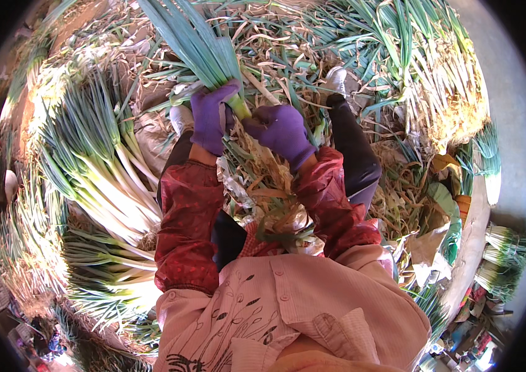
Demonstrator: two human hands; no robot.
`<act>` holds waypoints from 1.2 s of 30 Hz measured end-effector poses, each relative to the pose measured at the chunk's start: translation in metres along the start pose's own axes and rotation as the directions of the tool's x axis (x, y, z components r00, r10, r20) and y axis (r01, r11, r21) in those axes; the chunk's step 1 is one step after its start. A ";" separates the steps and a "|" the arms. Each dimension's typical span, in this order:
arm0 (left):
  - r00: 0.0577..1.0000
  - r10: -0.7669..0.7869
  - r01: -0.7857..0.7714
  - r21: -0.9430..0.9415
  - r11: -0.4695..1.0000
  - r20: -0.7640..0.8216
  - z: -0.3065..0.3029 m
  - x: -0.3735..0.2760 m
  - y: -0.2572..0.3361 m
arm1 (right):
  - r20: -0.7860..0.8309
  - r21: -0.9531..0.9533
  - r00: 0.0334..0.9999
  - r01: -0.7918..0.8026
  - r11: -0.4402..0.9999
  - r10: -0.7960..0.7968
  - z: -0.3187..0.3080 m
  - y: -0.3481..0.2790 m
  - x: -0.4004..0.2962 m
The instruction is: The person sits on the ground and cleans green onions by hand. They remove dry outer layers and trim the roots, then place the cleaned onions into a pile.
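Observation:
My left hand (213,116), in a purple knit glove, is closed around a green onion (214,60) just where its broad green leaves meet the paler stalk. The leaves point up and away from me. My right hand (281,130), gloved alike, has its fingers curled at the stalk just right of the left hand; what exactly they pinch is hard to see. Dry, tan outer leaves (267,162) hang below the hands, between my knees. The stalk's lower end is hidden.
Green onions with white stalks (109,186) lie in a pile at my left. Untrimmed onions with dry leaves and roots (449,93) are heaped at the upper right. Leaf litter (281,51) covers the ground ahead, around my shoes. Tied bundles (504,255) lie at the far right.

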State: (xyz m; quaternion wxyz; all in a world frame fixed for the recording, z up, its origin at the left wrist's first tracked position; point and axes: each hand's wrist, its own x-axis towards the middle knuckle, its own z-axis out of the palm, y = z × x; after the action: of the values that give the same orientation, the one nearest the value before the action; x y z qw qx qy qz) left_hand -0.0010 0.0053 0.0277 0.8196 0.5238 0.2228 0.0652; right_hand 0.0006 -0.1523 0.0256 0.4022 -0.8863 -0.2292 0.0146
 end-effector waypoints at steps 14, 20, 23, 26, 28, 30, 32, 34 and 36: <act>0.997 -0.010 0.010 -0.003 1.000 0.079 -0.009 -0.002 -0.009 | 0.198 0.198 0.968 -0.195 0.961 0.155 0.018 0.038 0.006; 0.992 0.028 -0.013 -0.116 0.993 0.125 -0.026 -0.001 0.005 | 0.239 -0.321 0.843 0.537 0.780 -0.482 0.032 0.083 -0.049; 0.995 0.033 -0.031 -0.014 0.999 0.099 -0.021 -0.007 0.008 | 0.456 -0.240 0.862 0.360 0.902 -0.223 0.007 0.061 -0.098; 0.977 0.130 -0.121 -0.062 0.991 0.167 -0.034 0.001 -0.002 | 0.588 -0.067 0.809 0.033 0.997 0.013 -0.013 0.057 -0.131; 0.981 0.121 -0.118 -0.034 0.992 0.151 -0.029 -0.003 0.006 | 0.660 -0.157 0.673 -0.312 0.937 0.335 -0.018 0.061 -0.140; 0.983 0.115 -0.105 -0.071 0.992 0.144 -0.028 -0.001 0.008 | 0.581 -0.213 0.764 -0.189 0.959 0.280 -0.022 0.067 -0.145; 0.954 0.173 -0.147 -0.121 0.982 0.245 -0.033 0.012 0.004 | 0.385 0.007 0.892 -0.260 0.966 0.237 -0.006 0.101 -0.152; 0.968 0.103 -0.063 -0.176 0.982 0.231 -0.034 0.018 0.005 | 0.178 0.335 0.963 -0.254 0.907 0.204 -0.003 0.088 -0.112; 0.982 0.081 -0.052 -0.167 0.985 0.171 -0.044 0.021 -0.002 | 0.218 0.574 0.964 -0.253 0.779 0.152 -0.008 0.018 -0.062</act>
State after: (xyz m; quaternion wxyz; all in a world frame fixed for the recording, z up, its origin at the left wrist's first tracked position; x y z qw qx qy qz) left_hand -0.0013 0.0478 0.0040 0.8734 0.4663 0.1251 0.0637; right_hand -0.0465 -0.1940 0.0080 0.6369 -0.7298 -0.1474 0.1999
